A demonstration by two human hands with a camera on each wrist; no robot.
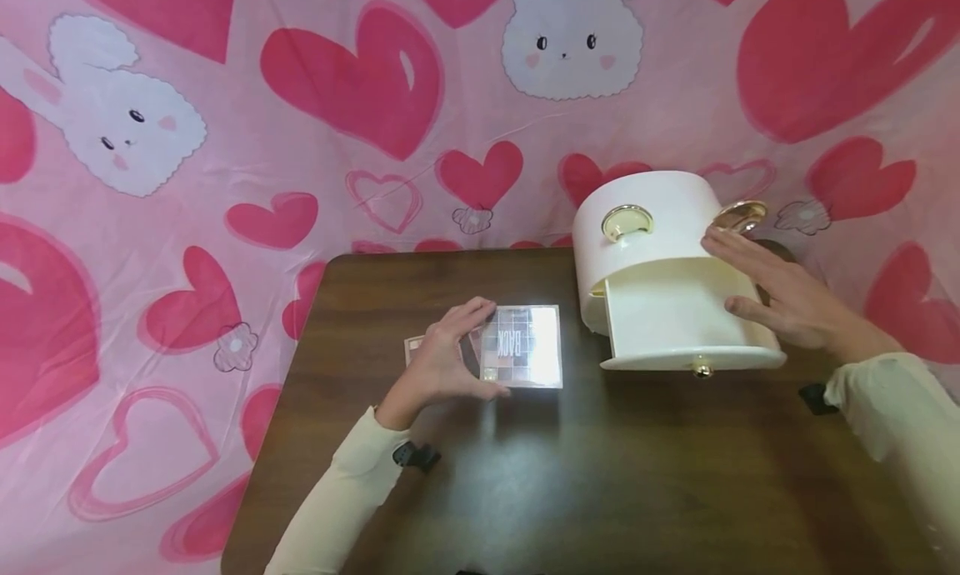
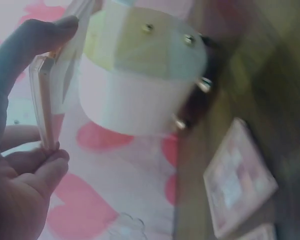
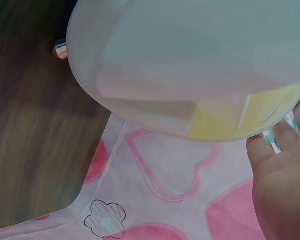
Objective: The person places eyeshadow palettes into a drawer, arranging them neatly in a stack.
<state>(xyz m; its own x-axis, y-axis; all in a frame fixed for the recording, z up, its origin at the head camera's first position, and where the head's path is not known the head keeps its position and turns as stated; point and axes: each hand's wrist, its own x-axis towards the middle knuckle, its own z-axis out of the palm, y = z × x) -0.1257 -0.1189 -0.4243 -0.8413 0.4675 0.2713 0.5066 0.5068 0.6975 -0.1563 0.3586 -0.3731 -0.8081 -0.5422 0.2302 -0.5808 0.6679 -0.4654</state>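
The white curved-front drawer stands pulled out, the clear square plastic case outside it, clamped in the left grip, the right grip apart.

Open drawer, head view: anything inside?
The visible part of the drawer shows only bare white surface. Its rear is covered by the white organizer, part of its right side by the right hand; can't tell what's there.
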